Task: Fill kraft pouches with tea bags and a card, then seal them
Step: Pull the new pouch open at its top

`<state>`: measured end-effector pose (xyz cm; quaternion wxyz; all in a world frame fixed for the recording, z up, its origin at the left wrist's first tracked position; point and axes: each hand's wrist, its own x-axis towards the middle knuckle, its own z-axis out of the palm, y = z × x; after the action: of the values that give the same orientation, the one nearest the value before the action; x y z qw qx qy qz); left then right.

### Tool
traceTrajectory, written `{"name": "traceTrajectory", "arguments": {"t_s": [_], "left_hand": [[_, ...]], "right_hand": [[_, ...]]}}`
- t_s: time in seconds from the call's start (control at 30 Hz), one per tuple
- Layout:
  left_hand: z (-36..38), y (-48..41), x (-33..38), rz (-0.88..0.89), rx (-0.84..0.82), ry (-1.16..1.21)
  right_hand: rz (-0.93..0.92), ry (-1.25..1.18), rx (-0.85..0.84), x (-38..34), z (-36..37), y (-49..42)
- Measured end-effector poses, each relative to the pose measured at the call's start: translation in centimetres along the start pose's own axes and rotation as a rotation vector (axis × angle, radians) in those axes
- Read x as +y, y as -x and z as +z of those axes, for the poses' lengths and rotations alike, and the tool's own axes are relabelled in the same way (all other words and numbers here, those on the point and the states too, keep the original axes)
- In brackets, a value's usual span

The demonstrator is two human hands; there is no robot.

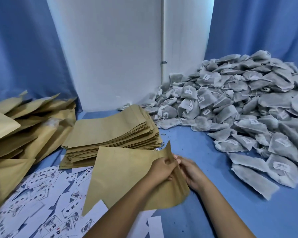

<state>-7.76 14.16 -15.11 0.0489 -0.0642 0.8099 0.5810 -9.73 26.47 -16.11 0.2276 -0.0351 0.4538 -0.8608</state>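
Observation:
A flat kraft pouch (122, 176) lies in front of me over the cards, its mouth turned right. My left hand (162, 170) pinches the upper lip of the mouth. My right hand (191, 172) grips the same edge from the other side, fingers curled on the paper. A stack of flat kraft pouches (113, 131) sits just behind. A big heap of grey tea bags (239, 107) fills the right side. Printed white cards (45, 194) are scattered at the lower left.
A loose pile of kraft pouches (24, 127) rises at the left. The table has a blue cover (213, 212) with tea crumbs on it. Blue curtains (24, 48) and a white wall (110, 48) close off the back.

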Motion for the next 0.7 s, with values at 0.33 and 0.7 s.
{"name": "traceTrajectory", "arguments": {"t_s": [0.33, 0.7], "left_hand": [[-0.7, -0.2, -0.3, -0.051, -0.132, 0.099], [-0.2, 0.6, 1.6, 0.393, 0.121, -0.245]], "right_hand": [[-0.001, 0.040, -0.042, -0.2, 0.2, 0.1], [-0.137, 0.593, 0.158, 0.2, -0.1, 0.8]]}}
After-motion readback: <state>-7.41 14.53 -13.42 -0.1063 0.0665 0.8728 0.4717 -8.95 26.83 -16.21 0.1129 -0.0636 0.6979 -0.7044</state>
